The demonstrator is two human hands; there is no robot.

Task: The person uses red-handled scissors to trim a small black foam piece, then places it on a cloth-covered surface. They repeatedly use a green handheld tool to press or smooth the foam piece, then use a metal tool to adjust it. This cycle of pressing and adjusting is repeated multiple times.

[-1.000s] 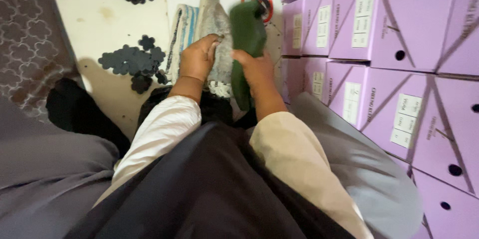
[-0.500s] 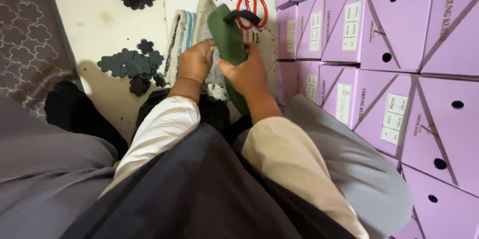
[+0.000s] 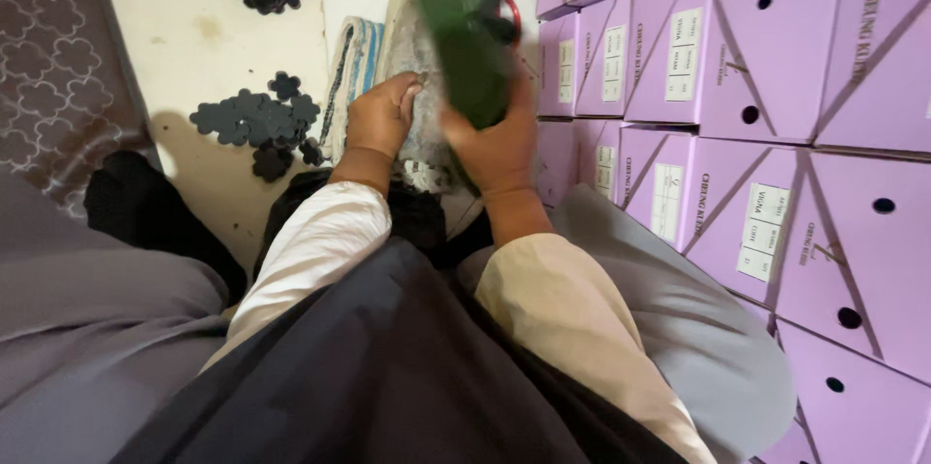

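While the right hand point(image 3: 499, 139) was wrapped around the dark green piece point(image 3: 464, 37), fingers curled on its lower end, it was judged light, bendable and best gripped there.

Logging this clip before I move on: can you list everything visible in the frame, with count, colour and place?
Dark green flat piece: one, blurred, held up in right hand.
Red-handled scissors: one pair, mostly hidden behind green piece.
Grey worn cloth pad: one, on floor under left hand.
Blue-and-white striped cloth: one, beside the pad.
Black flower-shaped cutouts: two piles, on cream floor.
Lilac cardboard boxes: many, stacked at right.
Brown patterned mat: one, left edge.
Left hand: on the pad.
Right hand: gripping green piece.
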